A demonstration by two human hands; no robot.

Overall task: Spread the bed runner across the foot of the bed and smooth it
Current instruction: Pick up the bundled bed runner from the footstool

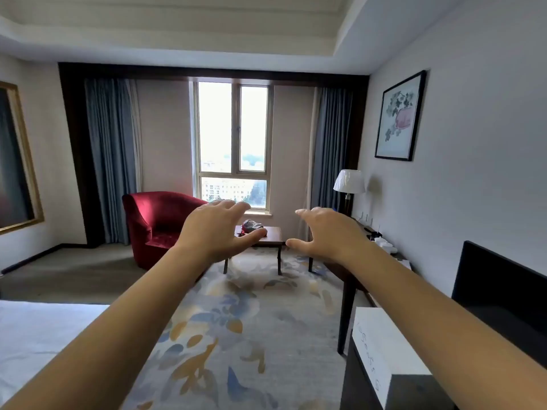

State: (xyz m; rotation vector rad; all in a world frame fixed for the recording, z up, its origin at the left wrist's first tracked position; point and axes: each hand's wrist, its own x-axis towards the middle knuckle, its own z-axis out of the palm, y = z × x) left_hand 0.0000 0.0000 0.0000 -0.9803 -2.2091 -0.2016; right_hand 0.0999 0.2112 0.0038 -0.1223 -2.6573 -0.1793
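Both my arms are stretched out in front of me at chest height. My left hand (217,229) and my right hand (328,232) hang in the air with fingers spread and palms down, holding nothing. A corner of the bed (38,332) with white sheets shows at the lower left, below my left forearm. No bed runner is visible on it. A small bundle of grey and red cloth (251,225) lies on the low wooden table (270,236) under the window, partly hidden by my left thumb.
A red armchair (154,223) stands left of the table. A patterned carpet (236,321) covers the floor ahead. Along the right wall run a dark desk (349,279) with a lamp (349,182), a black screen (500,285) and a white box (381,347).
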